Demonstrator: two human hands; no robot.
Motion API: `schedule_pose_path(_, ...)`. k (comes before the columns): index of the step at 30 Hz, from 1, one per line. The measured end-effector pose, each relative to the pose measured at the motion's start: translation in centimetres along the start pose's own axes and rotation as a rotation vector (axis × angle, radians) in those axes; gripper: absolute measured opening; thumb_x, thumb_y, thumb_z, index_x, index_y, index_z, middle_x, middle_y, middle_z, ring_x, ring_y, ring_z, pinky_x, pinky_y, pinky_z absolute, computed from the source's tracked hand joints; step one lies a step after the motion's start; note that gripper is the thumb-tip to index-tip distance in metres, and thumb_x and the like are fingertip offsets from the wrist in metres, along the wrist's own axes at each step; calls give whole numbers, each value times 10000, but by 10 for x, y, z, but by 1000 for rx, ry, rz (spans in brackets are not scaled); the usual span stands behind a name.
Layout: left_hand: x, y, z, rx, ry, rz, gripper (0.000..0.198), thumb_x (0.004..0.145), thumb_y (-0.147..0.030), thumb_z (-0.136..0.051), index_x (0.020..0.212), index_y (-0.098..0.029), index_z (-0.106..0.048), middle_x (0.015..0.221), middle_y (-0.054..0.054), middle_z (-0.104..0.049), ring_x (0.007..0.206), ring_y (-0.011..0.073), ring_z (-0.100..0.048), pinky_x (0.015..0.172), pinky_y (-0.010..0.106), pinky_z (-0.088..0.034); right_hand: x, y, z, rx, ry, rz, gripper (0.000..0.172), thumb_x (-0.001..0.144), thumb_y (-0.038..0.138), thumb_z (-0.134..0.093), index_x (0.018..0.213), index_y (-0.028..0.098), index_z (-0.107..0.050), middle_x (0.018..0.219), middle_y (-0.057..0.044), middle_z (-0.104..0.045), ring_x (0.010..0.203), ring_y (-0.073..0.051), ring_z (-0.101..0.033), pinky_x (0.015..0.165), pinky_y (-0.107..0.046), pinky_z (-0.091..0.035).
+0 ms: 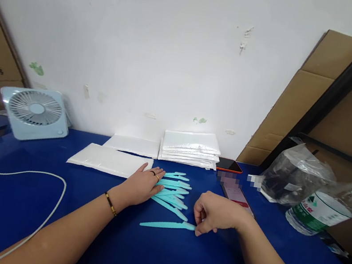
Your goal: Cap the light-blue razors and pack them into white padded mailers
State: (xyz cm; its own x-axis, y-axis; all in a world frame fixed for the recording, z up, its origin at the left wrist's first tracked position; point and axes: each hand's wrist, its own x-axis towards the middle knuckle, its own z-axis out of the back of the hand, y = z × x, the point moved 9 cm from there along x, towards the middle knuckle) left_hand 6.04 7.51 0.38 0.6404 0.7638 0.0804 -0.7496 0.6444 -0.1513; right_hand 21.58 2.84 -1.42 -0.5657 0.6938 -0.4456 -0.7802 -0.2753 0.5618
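Several turquoise eyebrow razors (174,196) lie fanned out on the blue table, their slim handles pointing left. My left hand (142,185) rests flat over the left ends of this fan, fingers stretched out, and hides part of them. One separate eyebrow razor (162,225) lies nearer to me, apart from the fan. Its right end is pinched between the thumb and curled fingers of my right hand (211,214). Behind my left fingers is a white padded packet (107,159).
A stack of white packets (190,148) stands against the wall, beside another flat packet (133,145). Two phones (229,165) lie right of it. A water bottle (321,210) and a plastic-wrapped container (293,174) stand at right. At left are a small fan (35,113) and a white cable (63,189).
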Motion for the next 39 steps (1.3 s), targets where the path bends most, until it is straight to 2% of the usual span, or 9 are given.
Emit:
schedule_pose_path(6,-12,-36,1,-68,25,-115,778,767,-673,-329,1364,-180,-251,1380,128,-349,1287,266,-273,1067,456,-28,4,11,10,-169,-112,14,378,602,519,-646,704,156,-621,618,-6,-590,543,-130,-538,502,-225,-392)
schedule_pose_path(10,-16,-43,-2,-113,80,-121,1003,615,-709,-503,1389,-167,-168,1404,146,-293,1280,308,-265,1056,455,-114,-4,22,34,-268,-414,94,916,405,574,-730,1202,210,-461,1125,-96,-508,1011,-277,-472,794,-355,-396)
schedule_pose_path(13,-13,-38,-2,-138,90,-61,936,641,-629,-560,1372,-151,-225,1360,144,-359,1232,301,-329,998,392,-273,4,22,30,-298,-438,91,1124,422,548,-729,1372,248,-208,1333,-129,-290,1216,-353,-250,946,-484,-248)
schedule_pose_path(19,-5,-43,7,-46,-26,-66,343,800,-292,-464,1117,-164,-487,1067,103,-535,1002,238,-477,858,356,-390,18,38,20,-280,-457,171,465,686,339,-566,1121,199,-480,1017,-66,-467,915,-205,-456,764,-313,-399)
schedule_pose_path(23,0,-44,3,33,-26,-40,180,754,-227,-462,911,-159,-517,895,80,-549,843,211,-510,771,332,-427,22,46,18,-403,-521,145,265,642,235,-539,894,167,-498,886,-58,-483,780,-181,-461,641,-266,-394)
schedule_pose_path(28,4,-43,-8,51,14,-30,188,670,-233,-537,840,-153,-521,850,67,-565,778,205,-536,713,307,-446,32,50,10,-567,-551,145,200,595,226,-560,768,170,-477,799,-58,-523,790,-207,-472,753,-319,-371)
schedule_pose_path(32,2,-51,-7,107,-26,-61,205,682,-255,-545,855,-148,-520,894,87,-573,842,227,-545,752,326,-446,29,46,13,-515,-564,100,257,602,212,-558,843,170,-481,861,-70,-546,755,-210,-507,636,-300,-378)
schedule_pose_path(36,2,-49,-2,99,-13,6,278,735,-291,-517,975,-157,-475,866,74,-602,780,225,-584,682,319,-458,15,47,24,-156,-498,197,364,651,198,-579,1000,210,-477,801,-4,-563,664,-155,-527,581,-254,-389)
schedule_pose_path(39,3,-40,4,40,-19,115,288,753,-312,-499,1005,-185,-443,806,50,-618,728,221,-605,638,302,-451,2,51,47,226,-663,295,474,714,367,-600,1147,249,-444,988,-24,-550,802,-166,-551,668,-270,-437)
